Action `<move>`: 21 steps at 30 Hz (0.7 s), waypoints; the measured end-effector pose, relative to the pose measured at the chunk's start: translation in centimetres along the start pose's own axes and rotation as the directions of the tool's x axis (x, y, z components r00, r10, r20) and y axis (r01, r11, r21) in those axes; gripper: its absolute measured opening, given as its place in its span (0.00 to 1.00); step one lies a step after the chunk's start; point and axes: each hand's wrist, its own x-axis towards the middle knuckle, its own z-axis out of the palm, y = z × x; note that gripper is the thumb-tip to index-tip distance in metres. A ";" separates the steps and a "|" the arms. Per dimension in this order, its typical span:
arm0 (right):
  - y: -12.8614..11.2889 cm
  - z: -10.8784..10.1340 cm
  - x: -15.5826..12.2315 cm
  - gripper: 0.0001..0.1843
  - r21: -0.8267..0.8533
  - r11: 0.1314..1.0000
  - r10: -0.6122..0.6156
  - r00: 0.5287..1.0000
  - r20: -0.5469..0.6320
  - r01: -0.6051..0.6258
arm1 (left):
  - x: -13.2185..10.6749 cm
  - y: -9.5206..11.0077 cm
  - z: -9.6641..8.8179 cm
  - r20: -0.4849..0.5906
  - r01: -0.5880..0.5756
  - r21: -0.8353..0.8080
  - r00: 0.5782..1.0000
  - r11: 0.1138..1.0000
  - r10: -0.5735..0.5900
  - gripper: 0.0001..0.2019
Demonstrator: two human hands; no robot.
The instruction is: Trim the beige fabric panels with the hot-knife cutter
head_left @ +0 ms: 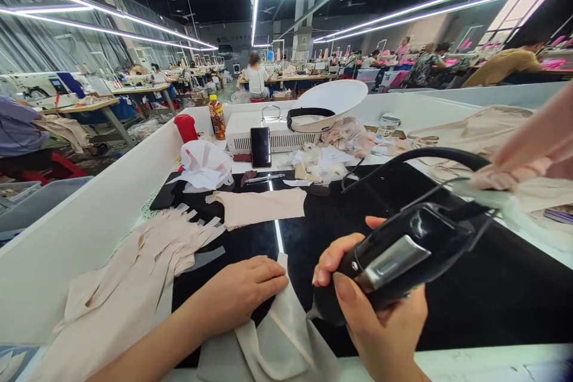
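Note:
My left hand (pixel 244 289) is closed over the upper edge of a pale beige fabric piece (pixel 286 322), fingers together and thumb hidden. The piece hangs in loose folds toward the front edge of a glossy black work surface (pixel 470 304). Wrapped in my right hand (pixel 385 322) is a black corded handheld tool (pixel 403 245) with a silver panel on its side. Its narrow tip points down and left, close beside the fabric; I cannot tell whether they touch. Farther back lies another flat beige fabric piece (pixel 264 208). Left of my hand rests a pile of beige pieces (pixel 129 274).
Behind the board stand a phone (pixel 261 147), a white vented box (pixel 242 131), a drink bottle (pixel 217 117) and a crumpled plastic bag (pixel 206 164). The tool's thick cable (pixel 430 154) arches at right, beneath a blurred pinkish shape (pixel 537 137). White side walls (pixel 102 191) border the table.

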 end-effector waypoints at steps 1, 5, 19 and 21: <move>0.0 0.2 -0.1 0.30 -0.002 1.000 0.004 1.000 -0.020 -0.004 | 0.1 0.0 -0.1 -0.007 -0.015 0.022 1.000 1.000 0.015 0.24; 0.0 0.4 -0.3 0.30 -0.014 1.000 -0.001 0.999 -0.038 0.001 | 0.3 0.1 -0.3 -0.031 -0.088 0.125 0.995 0.988 0.092 0.18; -0.2 0.6 -0.2 0.29 0.011 1.000 0.029 0.999 -0.040 -0.029 | 0.9 0.1 -1.3 0.095 0.012 -0.131 0.995 0.991 0.000 0.20; -0.3 0.6 -0.2 0.28 0.014 0.999 0.032 0.999 -0.040 -0.031 | 0.8 0.4 -1.9 0.090 0.015 -0.157 0.996 0.987 -0.001 0.17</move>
